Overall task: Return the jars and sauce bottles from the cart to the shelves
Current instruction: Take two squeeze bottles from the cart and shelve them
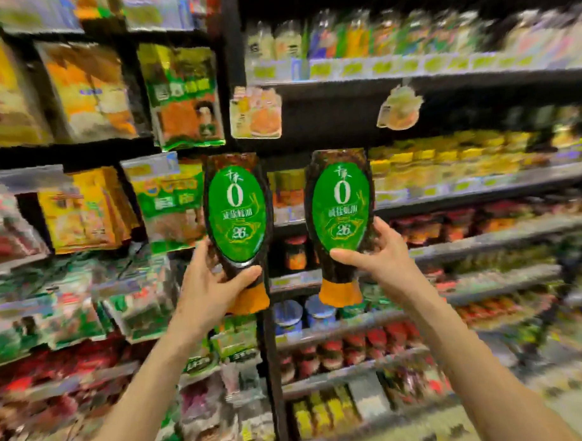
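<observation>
Left hand (216,282) grips one sauce bottle (237,219); right hand (380,253) grips its twin (340,212) at 3 o'clock. Both raised cap-down before the shelves (480,187), neither yet shelved. Cart unseen; remainder undeterminable.

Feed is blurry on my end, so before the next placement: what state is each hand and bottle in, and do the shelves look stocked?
Left hand: closed around the left sauce bottle's lower body.
Right hand: closed around the right sauce bottle's lower body.
Left sauce bottle: held up, orange cap down, green label facing the camera.
Right sauce bottle: held up, orange cap down, not yet shelved.
Shelves: stocked; details blurred.
</observation>
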`<state>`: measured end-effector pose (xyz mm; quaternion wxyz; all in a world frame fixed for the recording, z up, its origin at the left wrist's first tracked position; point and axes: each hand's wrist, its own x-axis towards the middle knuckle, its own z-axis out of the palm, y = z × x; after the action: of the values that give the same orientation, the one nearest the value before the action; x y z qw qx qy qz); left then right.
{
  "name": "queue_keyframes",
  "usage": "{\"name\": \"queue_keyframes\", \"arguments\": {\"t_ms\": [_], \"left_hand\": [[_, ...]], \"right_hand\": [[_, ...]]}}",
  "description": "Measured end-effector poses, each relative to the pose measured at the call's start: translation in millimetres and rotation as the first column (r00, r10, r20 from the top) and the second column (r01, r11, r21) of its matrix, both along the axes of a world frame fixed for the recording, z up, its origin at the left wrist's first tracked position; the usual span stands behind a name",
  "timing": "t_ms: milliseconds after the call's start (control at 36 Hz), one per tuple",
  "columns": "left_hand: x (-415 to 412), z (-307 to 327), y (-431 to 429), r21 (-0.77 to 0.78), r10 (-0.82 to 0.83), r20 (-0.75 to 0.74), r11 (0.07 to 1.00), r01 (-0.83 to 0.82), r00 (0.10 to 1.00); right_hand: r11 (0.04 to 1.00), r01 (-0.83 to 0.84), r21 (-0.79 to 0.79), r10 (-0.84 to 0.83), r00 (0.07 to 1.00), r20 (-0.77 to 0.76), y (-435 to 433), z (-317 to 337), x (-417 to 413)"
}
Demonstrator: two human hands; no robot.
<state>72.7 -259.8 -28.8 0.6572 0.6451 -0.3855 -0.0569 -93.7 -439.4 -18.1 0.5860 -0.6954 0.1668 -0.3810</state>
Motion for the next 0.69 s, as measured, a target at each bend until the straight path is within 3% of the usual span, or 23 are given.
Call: {"name": "queue_keyframes", "arguments": {"t_ms": [278,694], "left_hand": [[-118.8,9.8,-157.2,0.017,-0.429,0.002,0.903,0.429,0.903],[-342.8,0.7,-376.9,-0.064,-0.700,-0.004,0.713,0.698,0.715]], "right_hand": [[0.921,0.374,-0.106,-0.374,0.927,0.026,-98.5,9.8,-176.8],[0.747,0.653,-0.123,-0.658,0.753,0.000,-225.2,17.0,-419.8]]}}
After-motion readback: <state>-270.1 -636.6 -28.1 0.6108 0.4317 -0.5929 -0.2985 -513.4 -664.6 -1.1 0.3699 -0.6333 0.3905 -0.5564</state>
